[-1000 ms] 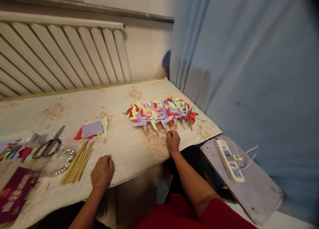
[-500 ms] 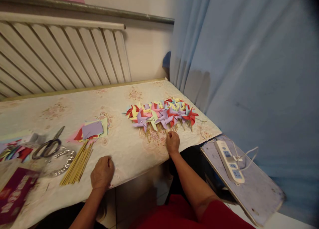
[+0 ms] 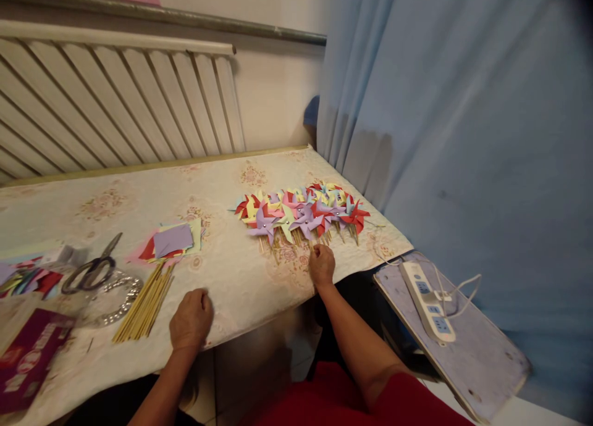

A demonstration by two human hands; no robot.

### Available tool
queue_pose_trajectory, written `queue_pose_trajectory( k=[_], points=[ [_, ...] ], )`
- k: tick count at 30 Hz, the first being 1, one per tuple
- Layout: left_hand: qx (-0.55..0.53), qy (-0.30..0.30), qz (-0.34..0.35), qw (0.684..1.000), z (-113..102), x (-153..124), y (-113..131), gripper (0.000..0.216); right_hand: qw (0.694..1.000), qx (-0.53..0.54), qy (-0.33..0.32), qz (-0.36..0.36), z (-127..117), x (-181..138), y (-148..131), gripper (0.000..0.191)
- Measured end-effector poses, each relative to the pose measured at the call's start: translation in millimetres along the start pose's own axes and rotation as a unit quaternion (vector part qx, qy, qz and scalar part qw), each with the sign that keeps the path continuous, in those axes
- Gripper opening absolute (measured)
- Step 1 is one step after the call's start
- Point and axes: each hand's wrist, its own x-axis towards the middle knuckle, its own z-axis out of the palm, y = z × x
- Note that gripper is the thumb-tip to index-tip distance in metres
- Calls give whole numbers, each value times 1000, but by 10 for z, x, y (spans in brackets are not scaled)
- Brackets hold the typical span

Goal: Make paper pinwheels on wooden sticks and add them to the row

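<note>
Several paper pinwheels (image 3: 306, 221) in purple, red, yellow, pink and blue lie bunched together on thin sticks at the right of the table. My right hand (image 3: 321, 267) is closed at the near edge of the bunch, its fingertips pinching the stick of a purple pinwheel. On the front part of the tabletop rests my left hand (image 3: 191, 318), curled into a fist with nothing showing in it. To its left lies a bundle of thin wooden sticks (image 3: 146, 305). Just beyond those is a small stack of coloured paper squares (image 3: 173, 241).
Scissors (image 3: 95, 268), a clear tray of metal pins (image 3: 123, 299), coloured paper pieces (image 3: 34, 278) and a purple box (image 3: 32, 358) stand at left. A power strip (image 3: 428, 302) sits on a low board at right, beside a blue curtain (image 3: 445, 136). A radiator (image 3: 125, 99) lines the wall.
The view has shifted very slightly. Both hands and the pinwheels have otherwise stayed in place.
</note>
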Motion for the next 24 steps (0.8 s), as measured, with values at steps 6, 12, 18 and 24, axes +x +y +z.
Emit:
queue_pose_trajectory(
  k=[6,12,18,24],
  points=[
    [-4,-5,-3,1000,8,0,-4,28,1000,6,6,-4,3,-12,10,11],
    [-4,8,9,1000,21,-2,-17,28,1000,16,8,2,-15,-13,-6,10],
    [5,6,10,1000,19,3,-10,28,1000,16,5,2,-19,-13,-5,11],
    [-1,3,1,1000,-21,-8,19,28,1000,16,4,5,-17,-16,-3,13]
  ],
)
